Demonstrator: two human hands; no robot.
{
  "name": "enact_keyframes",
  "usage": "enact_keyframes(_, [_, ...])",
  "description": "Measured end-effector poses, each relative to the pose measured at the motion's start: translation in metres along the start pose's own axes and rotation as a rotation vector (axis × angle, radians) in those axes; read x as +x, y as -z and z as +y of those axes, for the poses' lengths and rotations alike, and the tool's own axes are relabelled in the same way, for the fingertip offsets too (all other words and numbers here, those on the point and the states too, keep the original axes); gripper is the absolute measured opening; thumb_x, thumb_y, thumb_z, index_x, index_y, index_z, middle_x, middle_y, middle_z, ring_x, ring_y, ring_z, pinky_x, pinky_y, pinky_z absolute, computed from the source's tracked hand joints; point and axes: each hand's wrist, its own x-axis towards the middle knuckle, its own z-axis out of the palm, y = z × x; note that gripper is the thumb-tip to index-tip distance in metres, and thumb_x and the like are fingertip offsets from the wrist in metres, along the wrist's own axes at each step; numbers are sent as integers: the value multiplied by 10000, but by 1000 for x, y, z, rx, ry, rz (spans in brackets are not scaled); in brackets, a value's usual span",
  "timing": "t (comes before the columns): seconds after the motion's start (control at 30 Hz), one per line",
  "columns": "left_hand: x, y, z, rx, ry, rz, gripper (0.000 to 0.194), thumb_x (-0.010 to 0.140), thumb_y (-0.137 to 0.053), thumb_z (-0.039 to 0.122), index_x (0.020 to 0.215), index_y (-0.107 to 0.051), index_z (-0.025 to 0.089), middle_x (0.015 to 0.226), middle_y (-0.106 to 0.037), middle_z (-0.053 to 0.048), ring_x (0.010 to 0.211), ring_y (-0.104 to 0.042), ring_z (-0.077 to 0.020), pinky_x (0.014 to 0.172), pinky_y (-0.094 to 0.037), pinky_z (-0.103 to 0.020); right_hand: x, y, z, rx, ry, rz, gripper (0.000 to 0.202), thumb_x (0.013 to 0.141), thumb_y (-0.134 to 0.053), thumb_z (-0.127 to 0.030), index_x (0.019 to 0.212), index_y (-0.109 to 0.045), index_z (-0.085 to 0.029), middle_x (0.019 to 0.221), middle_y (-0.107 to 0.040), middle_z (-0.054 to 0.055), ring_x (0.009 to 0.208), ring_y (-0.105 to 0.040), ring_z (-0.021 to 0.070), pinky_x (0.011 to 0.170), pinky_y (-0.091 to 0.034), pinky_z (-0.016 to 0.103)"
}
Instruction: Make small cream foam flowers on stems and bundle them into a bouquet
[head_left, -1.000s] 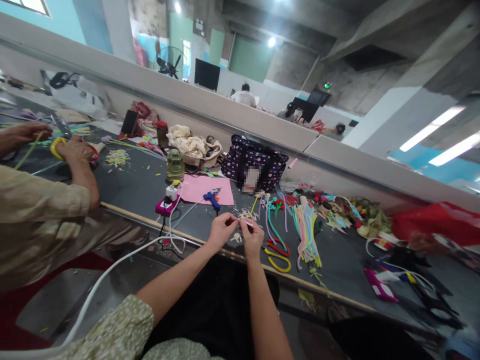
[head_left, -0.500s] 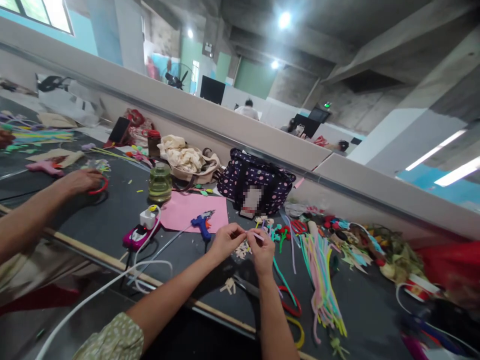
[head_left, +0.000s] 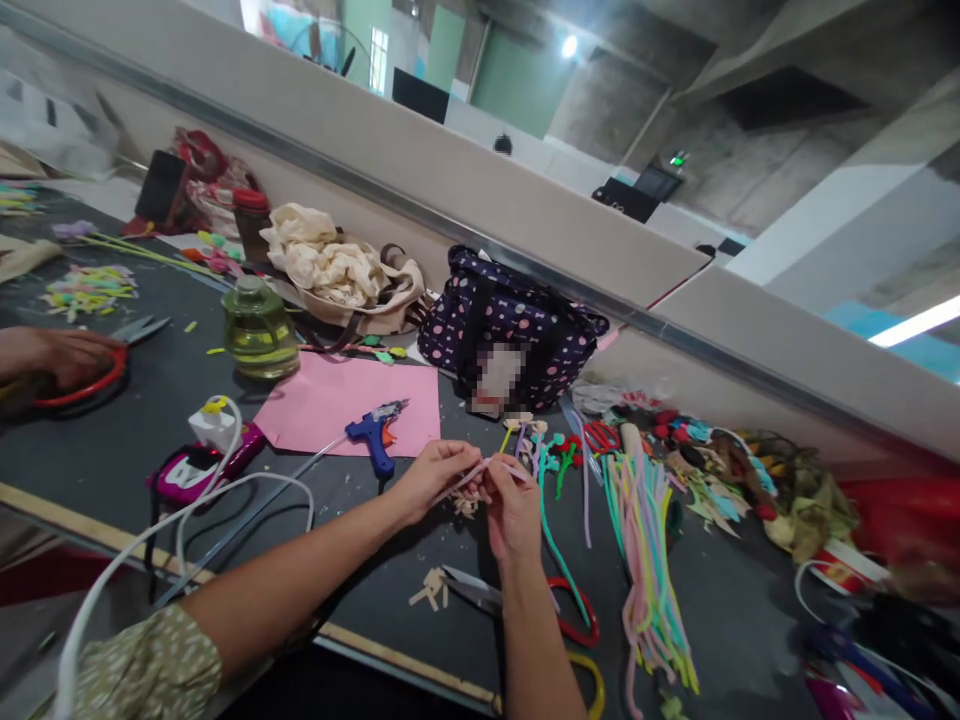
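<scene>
So, far left: a co-worker's hand (head_left: 71,358) no longer covers the cut bits (head_left: 90,288), and the blades of the scissors (head_left: 114,372) under it now show. Glue gun (head_left: 375,437) hasn't budged off the pink sheet (head_left: 322,395). Real change is mid-tabletop (head_left: 735,600): the strip (head_left: 460,482), barely visible 0.5 s ago, now stretches past the left hand (head_left: 444,472) and over to the right hand (head_left: 514,508). All 2 hands' fingers pinch it narrowly, so I'd guess it's being shaped. Bundle (head_left: 645,550) at right: same.

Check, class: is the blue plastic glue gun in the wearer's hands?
No: the glue gun lies partly on the flat pink sheet, while the left hand and right hand hold a thin pale strand.
</scene>
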Motion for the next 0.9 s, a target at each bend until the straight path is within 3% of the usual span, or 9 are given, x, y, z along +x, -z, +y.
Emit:
enact_keyframes(0.1, [2, 9, -2, -126, 181, -112, 308, 697, -742, 375, 748, -657, 83, 622, -631, -37, 481, -570, -101, 508, -489, -231, -2, -1, 0, -9, -59, -38, 207, 688, -745, -312, 792, -619, -186, 596, -600, -33, 479, -542, 100, 444, -457, 217])
enact_keyframes(0.23, [2, 16, -2, -226, 321, -208, 261, 729, -728, 308, 808, -676, 64, 644, -643, -49, 508, -603, -106, 515, -519, -222, -1, 3, 0, 1, -117, -84, 198, 698, -741, -312, 794, -618, -190, 577, -586, -46, 457, -547, 98, 419, -468, 211])
enact_keyframes(0.5, [0, 16, 4, -347, 500, -193, 138, 748, -694, 207, 764, -653, 76, 588, -618, -26, 478, -590, -99, 449, -501, -192, 1, 11, -1, -46, -143, -153, 196, 699, -747, -281, 811, -622, -178, 613, -610, -33, 485, -569, 92, 479, -480, 205])
enact_keyframes(0.7, [-2, 13, 6, -319, 469, -162, 156, 693, -739, 217, 702, -641, 96, 590, -624, -31, 506, -588, -97, 465, -477, -176, 0, 13, -2, -152, -41, -127, 190, 694, -746, -285, 786, -626, -171, 652, -610, -16, 521, -551, 87, 481, -443, 188])
enact_keyframes(0.9, [-3, 7, 7, -155, 257, -59, 197, 646, -771, 249, 659, -640, 102, 584, -629, -35, 497, -559, -91, 491, -431, -189, -2, 11, 4, -282, 103, -43, 174, 727, -711, -315, 764, -623, -169, 626, -557, -26, 509, -478, 76, 476, -385, 186])
